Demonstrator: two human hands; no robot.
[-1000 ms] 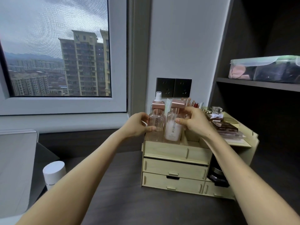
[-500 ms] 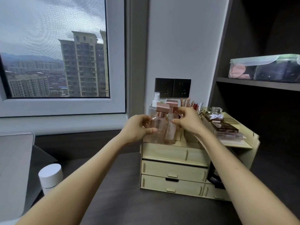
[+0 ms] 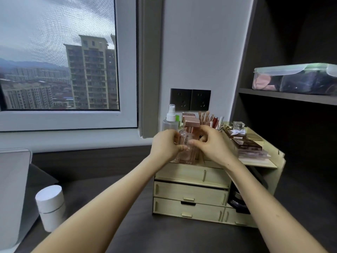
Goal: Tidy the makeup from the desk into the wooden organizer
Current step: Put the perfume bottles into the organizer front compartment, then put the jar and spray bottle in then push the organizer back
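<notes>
Dark desk [image 3: 113, 232] below a window, white jar [image 3: 50, 207] at left. My left hand [image 3: 166, 146] and right hand [image 3: 211, 143] both grip the pink bottle [image 3: 187, 143], standing at the left end of the organizer [image 3: 191, 192] top, spray bottle [image 3: 170, 120] just behind. Risk: crowded neighbours; a nudge while I let go could topple either bottle.

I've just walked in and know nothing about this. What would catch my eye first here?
Probably the two hands, left hand and right hand, meeting around a pink bottle with a rose-gold cap, at the top left of the wooden organizer on the dark desk. Next, the big window at upper left with its tower-block view. A white cylinder stands on the desk at lower left.
</notes>
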